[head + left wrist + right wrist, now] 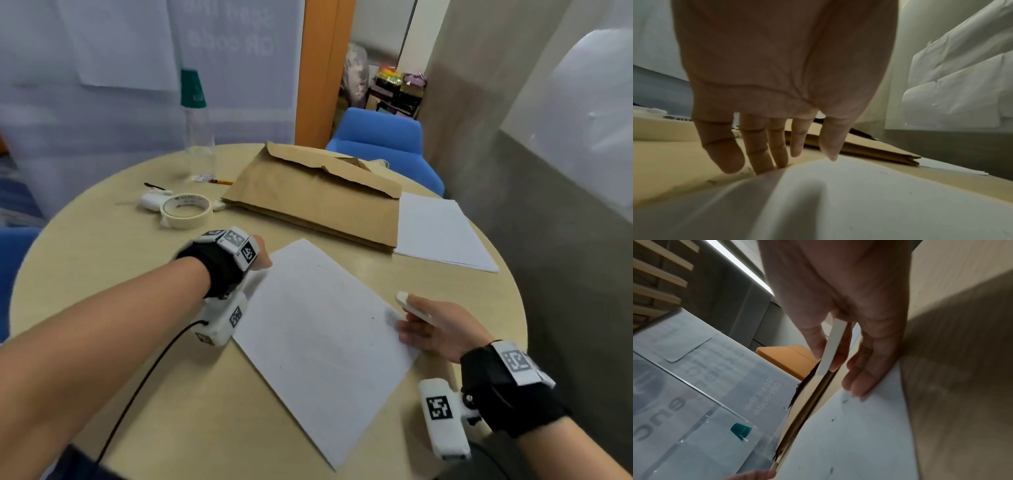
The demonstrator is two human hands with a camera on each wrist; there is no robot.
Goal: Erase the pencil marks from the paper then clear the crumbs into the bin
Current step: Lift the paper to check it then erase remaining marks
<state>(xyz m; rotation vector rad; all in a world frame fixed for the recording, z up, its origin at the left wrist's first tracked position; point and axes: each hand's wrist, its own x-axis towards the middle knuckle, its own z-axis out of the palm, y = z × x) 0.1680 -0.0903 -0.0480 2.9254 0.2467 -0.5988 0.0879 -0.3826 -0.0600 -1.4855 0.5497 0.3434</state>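
Note:
A white sheet of paper (322, 342) lies askew on the round beige table (102, 260). Small dark specks (844, 401) dot it near the right edge. My left hand (262, 262) reaches over the sheet's far left corner. Its straight fingers (764, 165) touch the paper's edge (838, 194), which bulges up a little there. My right hand (431, 329) is at the sheet's right edge. It pinches a flat white eraser (407, 305) between thumb and forefinger, seen edge-on as the eraser (830, 350) in the right wrist view. Its other fingers (861, 384) touch the paper.
A flat brown paper bag (315, 198) lies behind the sheet, with a stack of white paper (442, 233) to its right. At the back left are a masking tape roll (185, 209), a clear bottle (198, 137) and a pencil (221, 181). A blue chair (380, 144) stands beyond the table.

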